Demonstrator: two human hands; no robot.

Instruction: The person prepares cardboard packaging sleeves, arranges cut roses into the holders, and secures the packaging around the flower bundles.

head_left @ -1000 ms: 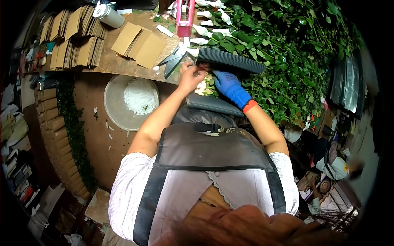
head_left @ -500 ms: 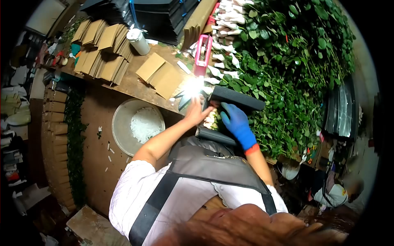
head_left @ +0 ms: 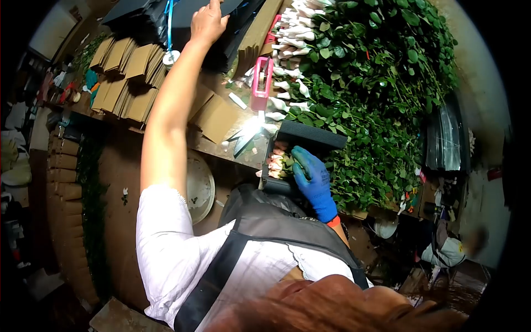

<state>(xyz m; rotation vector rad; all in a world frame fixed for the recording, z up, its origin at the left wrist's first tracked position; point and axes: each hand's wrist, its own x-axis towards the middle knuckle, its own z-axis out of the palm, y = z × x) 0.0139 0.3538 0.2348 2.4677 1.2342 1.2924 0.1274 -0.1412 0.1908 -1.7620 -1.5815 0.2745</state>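
My left hand [head_left: 208, 23], bare, reaches far forward over a stack of black sheets [head_left: 193, 39]. Its thumb stands apart from the other fingers, and the frame's top edge cuts off the fingertips. In a blue glove, my right hand [head_left: 313, 176] presses on a bunch of pale pink roses [head_left: 276, 160], fingers bent round the stems. The bunch lies between raised sides of a black corrugated sheet [head_left: 311, 134]. Just past the flower heads, close to a bright glare, are a grey blade-like tool [head_left: 246, 141] and a pink tape dispenser [head_left: 262, 83].
Many leafy rose stems [head_left: 381, 110] with white-wrapped heads [head_left: 296, 36] cover the right side. Cardboard pieces [head_left: 119, 102] stand in stacks at the left; flat ones [head_left: 218, 119] lie nearer. A round tub [head_left: 206, 191] is below the table edge. Another person [head_left: 445, 249] is at lower right.
My left hand has left the side of the roses and gone forward and left to the black stack. My right hand stays on the bunch. The view has shifted slightly.
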